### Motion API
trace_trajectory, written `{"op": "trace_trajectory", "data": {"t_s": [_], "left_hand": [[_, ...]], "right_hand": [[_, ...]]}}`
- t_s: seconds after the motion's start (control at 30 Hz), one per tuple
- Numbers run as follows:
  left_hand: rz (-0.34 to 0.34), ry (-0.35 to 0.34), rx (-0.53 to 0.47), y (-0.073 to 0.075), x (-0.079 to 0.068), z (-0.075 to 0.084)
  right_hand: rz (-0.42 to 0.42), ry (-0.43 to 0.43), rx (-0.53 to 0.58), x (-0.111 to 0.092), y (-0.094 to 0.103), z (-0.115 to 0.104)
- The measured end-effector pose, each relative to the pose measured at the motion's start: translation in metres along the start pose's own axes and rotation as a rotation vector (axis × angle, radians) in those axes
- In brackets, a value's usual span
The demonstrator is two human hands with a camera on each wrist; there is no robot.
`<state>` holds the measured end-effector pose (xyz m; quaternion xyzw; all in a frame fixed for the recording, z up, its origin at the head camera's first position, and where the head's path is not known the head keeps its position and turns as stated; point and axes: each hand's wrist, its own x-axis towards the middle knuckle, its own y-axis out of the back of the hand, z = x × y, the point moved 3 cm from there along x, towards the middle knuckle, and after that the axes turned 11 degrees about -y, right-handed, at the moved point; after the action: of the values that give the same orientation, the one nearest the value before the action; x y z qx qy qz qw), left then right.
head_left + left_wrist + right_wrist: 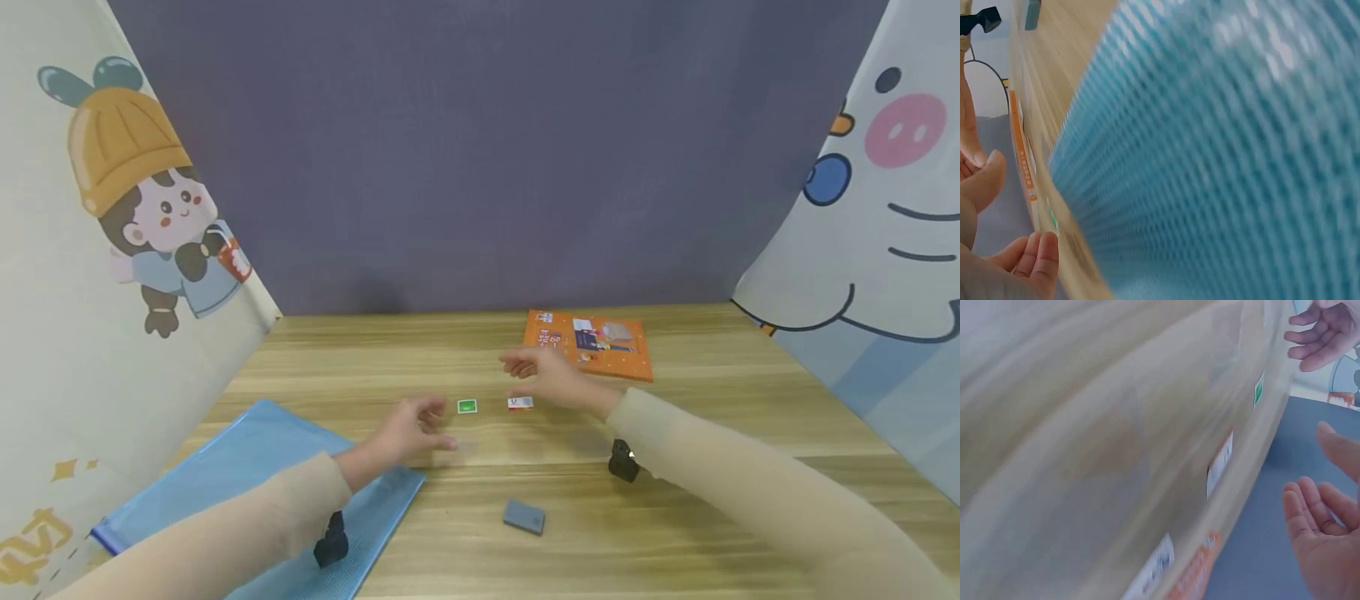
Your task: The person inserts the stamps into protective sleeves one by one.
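My left hand (412, 429) hovers over the table just left of a small green card with a white border (467, 407). Its thumb and fingers are apart, with nothing between them. My right hand (555, 379) is beside a small white and red card (521, 403), overlapping the lower left of an orange book (622, 350) in the head view. In the right wrist view the right hand (1329, 531) has loosely bent fingers and an empty palm. The green card (1259, 390) and the white card (1220, 464) lie flat on the wood.
A blue translucent folder (262, 454) lies under my left forearm. Nearer to me, a small grey block (524, 517) rests on the wooden table (450, 558). A dark grey panel (480, 167) stands behind the table, with printed white panels on both sides.
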<state>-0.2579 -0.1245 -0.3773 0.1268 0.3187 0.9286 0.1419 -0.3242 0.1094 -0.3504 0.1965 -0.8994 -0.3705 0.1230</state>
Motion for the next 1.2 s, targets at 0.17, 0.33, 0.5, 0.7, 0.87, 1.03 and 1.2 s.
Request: {"op": "trace_trajectory", "data": {"t_s": [0.17, 0.33, 0.5, 0.7, 0.87, 1.03, 1.2], "left_hand": [[0.046, 0.058, -0.019, -0.006, -0.002, -0.003], [0.066, 0.088, -0.004, -0.011, -0.004, -0.006], [0.078, 0.099, -0.005, -0.014, -0.006, -0.004], [0.075, 0.101, 0.008, -0.018, -0.007, -0.001], [0.065, 0.1, 0.061, -0.022, -0.008, -0.001], [0.064, 0.099, 0.088, -0.023, -0.008, 0.001], [0.058, 0.118, 0.095, -0.022, -0.007, 0.003]], "right_hand": [[-0.036, -0.115, 0.112, 0.011, -0.018, -0.001], [-0.062, -0.25, 0.207, 0.021, -0.037, -0.001], [-0.045, -0.37, 0.238, 0.029, -0.051, 0.001], [-0.024, -0.416, 0.226, 0.031, -0.06, 0.001], [0.006, -0.399, 0.174, 0.032, -0.065, 0.001], [0.016, -0.395, 0.099, 0.033, -0.069, -0.001], [0.012, -0.39, 0.075, 0.033, -0.069, -0.007]]}}
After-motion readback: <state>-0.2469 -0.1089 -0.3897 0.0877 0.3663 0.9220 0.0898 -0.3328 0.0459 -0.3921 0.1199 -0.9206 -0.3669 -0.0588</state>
